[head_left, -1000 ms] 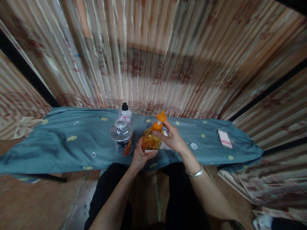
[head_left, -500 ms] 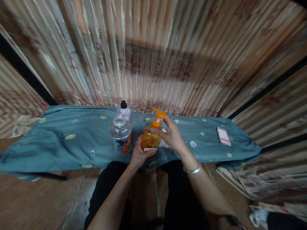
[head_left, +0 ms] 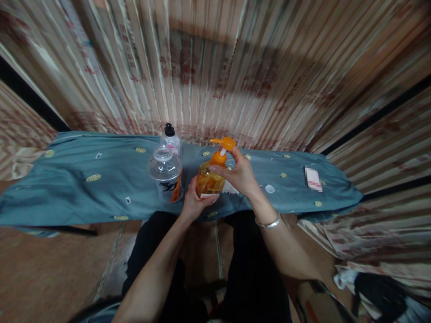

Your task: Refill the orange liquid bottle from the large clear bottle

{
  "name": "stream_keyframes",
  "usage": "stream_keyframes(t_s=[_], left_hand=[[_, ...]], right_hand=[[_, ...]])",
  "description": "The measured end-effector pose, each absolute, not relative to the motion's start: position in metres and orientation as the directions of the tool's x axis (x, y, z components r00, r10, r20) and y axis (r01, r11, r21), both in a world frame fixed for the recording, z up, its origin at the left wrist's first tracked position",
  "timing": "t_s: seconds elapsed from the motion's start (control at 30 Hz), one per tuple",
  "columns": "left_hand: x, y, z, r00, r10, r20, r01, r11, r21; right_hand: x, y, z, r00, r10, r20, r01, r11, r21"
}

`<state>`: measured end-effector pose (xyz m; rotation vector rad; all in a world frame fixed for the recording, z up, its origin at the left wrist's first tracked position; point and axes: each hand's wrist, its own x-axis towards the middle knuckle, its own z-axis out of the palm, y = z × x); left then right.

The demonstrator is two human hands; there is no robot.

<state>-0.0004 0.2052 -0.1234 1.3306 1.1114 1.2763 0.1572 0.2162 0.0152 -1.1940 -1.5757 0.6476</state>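
My left hand (head_left: 195, 200) is wrapped around the lower left side of a clear pump bottle (head_left: 209, 181) of amber liquid, which tilts slightly. An orange pump head (head_left: 227, 143) tops it, with its spout pointing left and a white stem above an orange collar (head_left: 218, 158). My right hand (head_left: 238, 172) closes around the pump top from the right, thumb near the collar and fingers behind the head; the fingertips are partly hidden. Left of the bottle stands a clear plastic jug (head_left: 164, 175) with a black and orange label and an uncapped mouth. Behind it is a clear bottle with a black cap (head_left: 169, 130).
A blue-green patterned cloth (head_left: 111, 157) covers the narrow table. White paper (head_left: 231, 188) lies by the pump bottle, a small white round cap (head_left: 270, 189) farther right, and a blurred-out white packet (head_left: 313, 179) near the right end. A pleated curtain (head_left: 208, 89) hangs close behind.
The camera view has tipped down, so everything sits higher in the picture. The pump's spout has turned and points more squarely left. Both hands stay on the bottle.
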Motion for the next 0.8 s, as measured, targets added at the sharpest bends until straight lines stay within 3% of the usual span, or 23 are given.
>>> stream_keyframes(t_s=[0.1,0.3,0.57,0.8], left_hand=[[0.0,0.206,-0.126,0.044,0.989,0.14,-0.006,-0.14,0.99],[-0.001,0.206,-0.128,0.031,0.99,0.138,-0.002,-0.138,0.99],[-0.002,0.206,-0.128,0.041,0.99,0.132,-0.009,-0.131,0.991],[-0.002,0.206,-0.13,0.043,0.991,0.129,-0.021,-0.128,0.992]], right_hand=[[0.156,0.217,0.014,0.049,0.91,0.411,0.418,0.355,-0.837],[0.156,0.214,0.014,-0.178,0.914,0.364,0.207,0.396,-0.895],[0.153,0.216,0.013,0.032,0.898,0.439,0.394,0.393,-0.831],[0.158,0.211,0.035,-0.014,0.853,0.522,0.263,0.507,-0.821]])
